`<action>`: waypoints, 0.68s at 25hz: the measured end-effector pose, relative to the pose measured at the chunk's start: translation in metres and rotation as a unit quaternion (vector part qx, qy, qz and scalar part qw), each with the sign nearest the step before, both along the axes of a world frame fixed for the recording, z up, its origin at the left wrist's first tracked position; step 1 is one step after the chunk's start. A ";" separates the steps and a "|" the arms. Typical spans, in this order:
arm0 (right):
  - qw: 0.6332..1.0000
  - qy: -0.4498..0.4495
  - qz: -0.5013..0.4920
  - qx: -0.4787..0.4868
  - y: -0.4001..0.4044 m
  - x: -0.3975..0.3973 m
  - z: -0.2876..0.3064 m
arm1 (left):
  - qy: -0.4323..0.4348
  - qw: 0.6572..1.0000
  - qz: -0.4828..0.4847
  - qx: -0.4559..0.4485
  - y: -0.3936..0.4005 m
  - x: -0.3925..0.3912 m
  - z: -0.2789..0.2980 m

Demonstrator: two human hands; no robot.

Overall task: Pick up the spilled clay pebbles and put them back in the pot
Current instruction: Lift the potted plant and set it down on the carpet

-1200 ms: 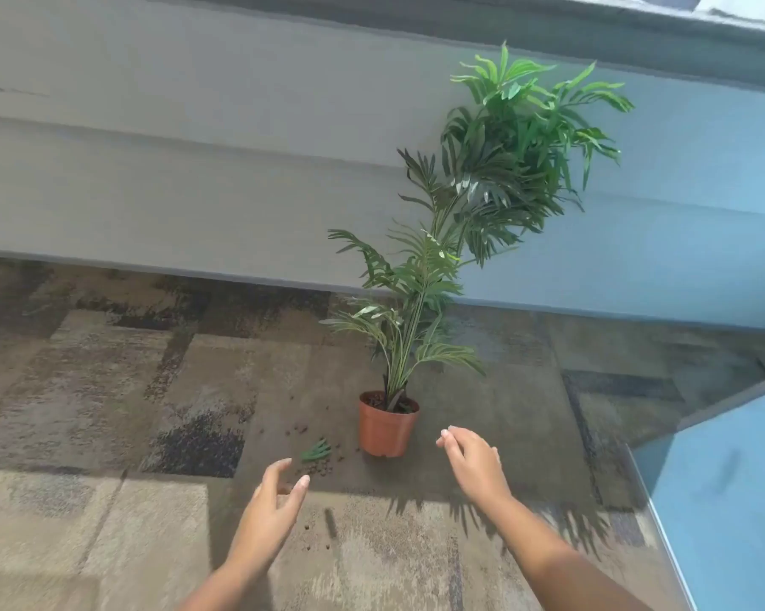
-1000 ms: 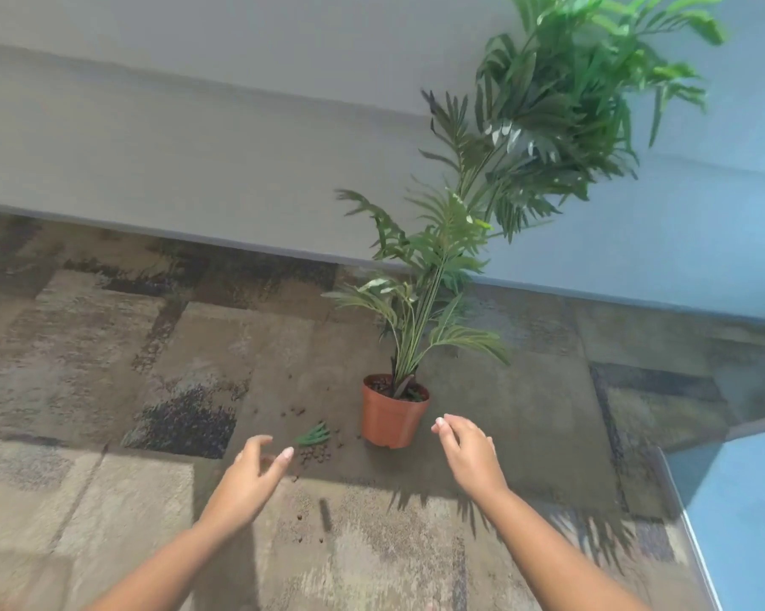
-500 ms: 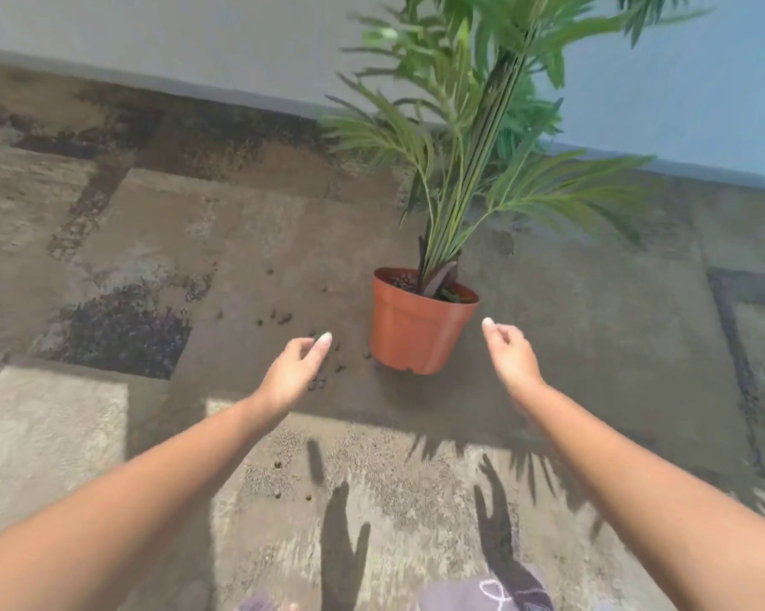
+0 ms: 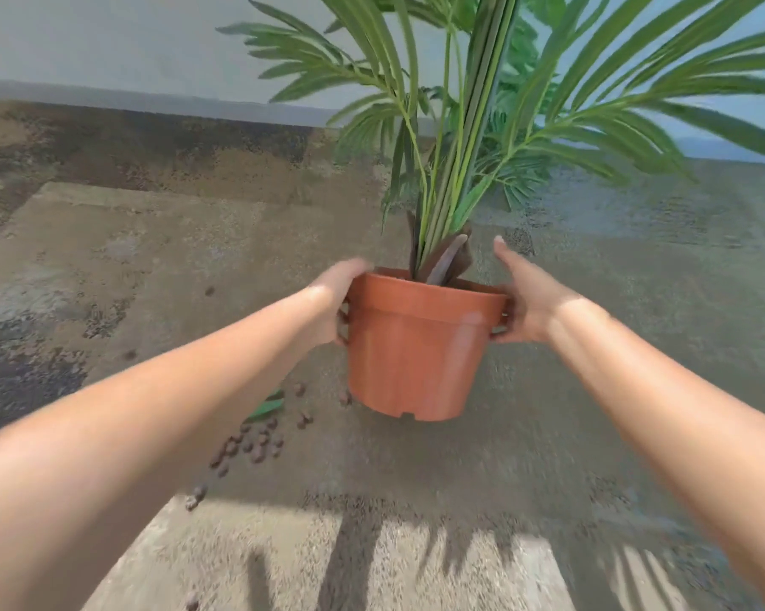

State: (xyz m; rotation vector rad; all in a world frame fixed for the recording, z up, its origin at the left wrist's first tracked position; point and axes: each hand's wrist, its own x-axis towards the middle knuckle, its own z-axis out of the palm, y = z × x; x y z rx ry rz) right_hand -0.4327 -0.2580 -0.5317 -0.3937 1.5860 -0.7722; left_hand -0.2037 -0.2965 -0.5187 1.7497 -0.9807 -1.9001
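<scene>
A terracotta plastic pot (image 4: 416,355) with a tall green palm plant (image 4: 464,138) stands upright on the carpet, at the centre of the view. My left hand (image 4: 334,297) grips the pot's left rim and my right hand (image 4: 528,297) grips its right rim. Whether the pot's base touches the floor I cannot tell. Several brown clay pebbles (image 4: 250,443) lie scattered on the carpet to the pot's lower left, partly hidden by my left forearm. A few single pebbles (image 4: 195,496) lie nearer to me.
A small green leaf piece (image 4: 266,405) lies among the pebbles. The floor is patchy brown and grey carpet (image 4: 151,258). A pale wall with a grey skirting strip (image 4: 129,101) runs along the back. Sunlight with leaf shadows falls on the near carpet (image 4: 371,557).
The view has closed in on the pot. Both hands, open and apart from the pot before, now clasp its rim on either side.
</scene>
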 end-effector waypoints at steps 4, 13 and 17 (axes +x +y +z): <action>0.989 0.028 0.125 0.076 -0.009 -0.022 -0.004 | -0.107 0.989 -0.083 0.061 -0.018 -0.006 0.010; 0.962 0.143 0.213 0.093 0.011 -0.003 0.009 | -0.266 0.943 -0.199 0.019 0.000 -0.004 0.038; 0.969 0.167 0.174 0.053 0.029 0.008 0.013 | -0.256 0.950 -0.177 -0.027 0.029 -0.005 0.039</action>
